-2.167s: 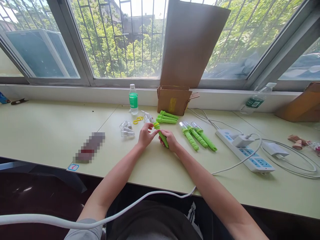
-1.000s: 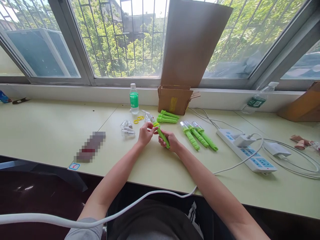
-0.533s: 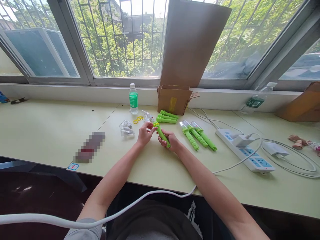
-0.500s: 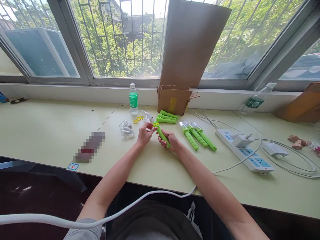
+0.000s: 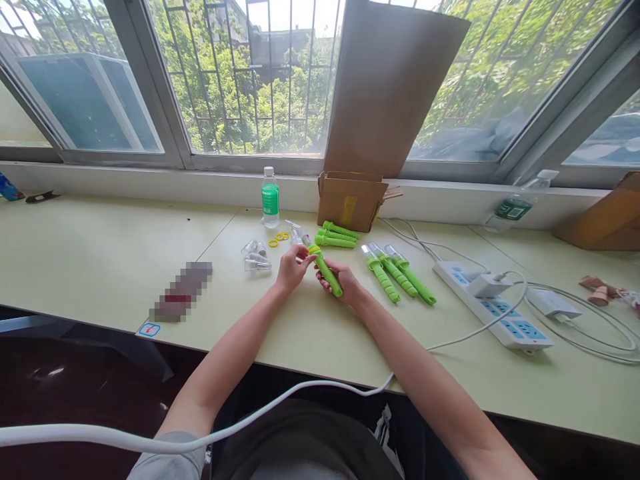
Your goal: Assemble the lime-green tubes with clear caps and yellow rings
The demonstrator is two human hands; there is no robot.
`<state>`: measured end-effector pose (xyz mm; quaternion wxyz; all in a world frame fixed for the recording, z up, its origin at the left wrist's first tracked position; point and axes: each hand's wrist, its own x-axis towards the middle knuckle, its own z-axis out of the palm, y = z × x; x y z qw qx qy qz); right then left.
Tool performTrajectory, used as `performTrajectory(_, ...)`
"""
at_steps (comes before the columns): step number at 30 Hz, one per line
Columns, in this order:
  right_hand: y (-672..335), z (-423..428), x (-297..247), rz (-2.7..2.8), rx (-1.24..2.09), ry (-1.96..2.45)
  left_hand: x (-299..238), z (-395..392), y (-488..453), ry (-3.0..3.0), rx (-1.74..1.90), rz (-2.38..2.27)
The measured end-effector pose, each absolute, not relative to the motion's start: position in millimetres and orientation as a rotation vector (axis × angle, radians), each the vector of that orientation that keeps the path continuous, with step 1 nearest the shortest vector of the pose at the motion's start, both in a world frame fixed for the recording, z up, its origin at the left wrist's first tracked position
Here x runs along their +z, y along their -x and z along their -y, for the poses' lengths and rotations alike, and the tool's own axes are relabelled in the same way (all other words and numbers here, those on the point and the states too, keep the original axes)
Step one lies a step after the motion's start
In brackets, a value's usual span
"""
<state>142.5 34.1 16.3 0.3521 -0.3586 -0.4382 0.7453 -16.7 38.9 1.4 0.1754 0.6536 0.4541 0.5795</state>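
A bright green flashlight handle (image 5: 329, 274) with a yellow ring round its collar slants between my hands. My right hand (image 5: 345, 280) is wrapped round its lower part. At the collar, the fingers of my left hand (image 5: 295, 265) pinch the handle just by the ring. A clear piece (image 5: 303, 236) shows above the collar; whether it is joined to it I cannot tell. Left of my left hand lie several clear plastic caps (image 5: 257, 257) and some loose yellow rings (image 5: 273, 243). To the right are three green flashlights (image 5: 395, 275) with clear tips.
Behind my hands, more green handles (image 5: 337, 235) lie before a cardboard box (image 5: 349, 200). A water bottle (image 5: 271, 199) stands near the window. On the right are a power strip (image 5: 493, 307) and cables. A white cable (image 5: 280, 407) crosses in front of my body. A blurred object (image 5: 183, 292) lies left.
The view has shifted slightly, moving everything a little to the right. Both hands keep their hold on the green handle, with hardly any visible movement.
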Motion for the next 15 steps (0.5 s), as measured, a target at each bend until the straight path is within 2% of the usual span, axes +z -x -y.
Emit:
performTrajectory(5,-135.9,-29.5,16.5,1.225,1.787,0.94,1.9,-38.8,15.3,-1.843,1.638,-1.283)
performTrajectory(15,-138.1,-28.1,17.9,1.261,1.844,0.879,0.3,-41.3,21.1,-1.883,1.663,-1.301)
